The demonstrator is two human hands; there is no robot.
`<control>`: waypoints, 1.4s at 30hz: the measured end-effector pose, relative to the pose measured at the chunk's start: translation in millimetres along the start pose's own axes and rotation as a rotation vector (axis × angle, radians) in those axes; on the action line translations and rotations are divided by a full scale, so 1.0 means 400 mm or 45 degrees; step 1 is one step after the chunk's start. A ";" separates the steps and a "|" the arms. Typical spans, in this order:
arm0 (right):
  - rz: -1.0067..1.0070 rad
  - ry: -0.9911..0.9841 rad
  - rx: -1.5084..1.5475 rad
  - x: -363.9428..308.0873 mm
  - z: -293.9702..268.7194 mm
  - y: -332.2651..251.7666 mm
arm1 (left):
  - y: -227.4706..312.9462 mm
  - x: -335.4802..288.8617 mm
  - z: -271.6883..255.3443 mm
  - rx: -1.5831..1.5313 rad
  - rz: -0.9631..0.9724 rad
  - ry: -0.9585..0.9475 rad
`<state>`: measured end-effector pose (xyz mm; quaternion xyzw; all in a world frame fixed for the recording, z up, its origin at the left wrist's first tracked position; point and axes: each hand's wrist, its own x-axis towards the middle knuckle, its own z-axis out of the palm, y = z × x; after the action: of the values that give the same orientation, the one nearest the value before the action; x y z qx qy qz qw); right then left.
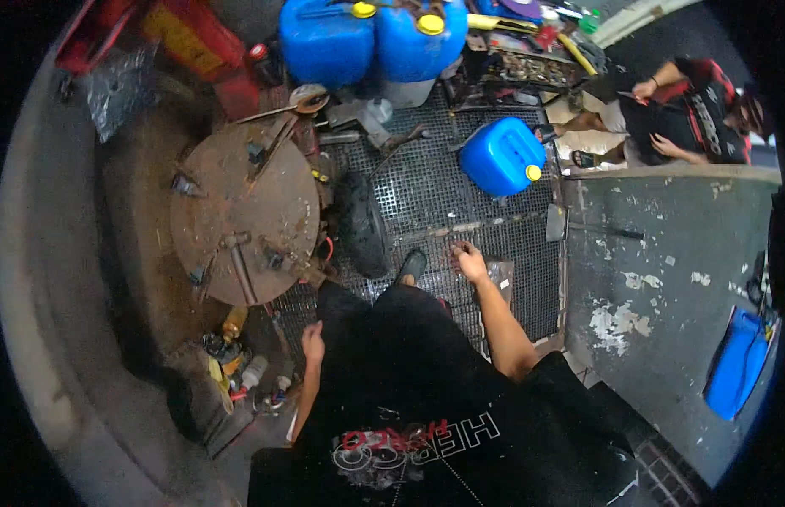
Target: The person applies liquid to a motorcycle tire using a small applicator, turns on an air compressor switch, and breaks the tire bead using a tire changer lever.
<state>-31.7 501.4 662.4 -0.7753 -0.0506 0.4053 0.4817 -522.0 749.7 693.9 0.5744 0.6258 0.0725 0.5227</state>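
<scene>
I stand on a black metal floor grate (426, 194), looking down past my black shirt. My right hand (469, 258) reaches out low over the grate, fingers curled down near a small dark flat piece (500, 272); I cannot tell whether it grips anything. My left hand (312, 341) hangs at my side with loosely bent fingers and nothing in it, just right of a rusty round turntable (244, 211) with clamp jaws. A small black tyre (363, 224) stands upright between the turntable and my foot (412, 266).
Two big blue jerrycans (371, 38) stand at the back and a smaller one (502, 156) lies on the grate. Bottles and clutter (240, 372) sit at the turntable's base. A worn grey surface (662, 270) lies right. A person (688, 110) crouches at top right.
</scene>
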 end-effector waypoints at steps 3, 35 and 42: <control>0.173 0.127 0.133 -0.078 -0.109 0.089 | -0.030 -0.014 0.005 0.203 0.100 -0.046; 0.209 -0.025 -0.014 -0.021 -0.092 -0.089 | 0.129 -0.028 -0.025 0.307 -0.160 -0.305; 0.228 0.000 -0.175 -0.017 -0.108 0.086 | 0.229 -0.015 0.073 0.284 -0.111 -0.301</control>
<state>-17.6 449.3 648.4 -0.8079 -0.0088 0.4423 0.3894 -442.9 760.2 747.8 0.6056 0.5885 -0.0883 0.5283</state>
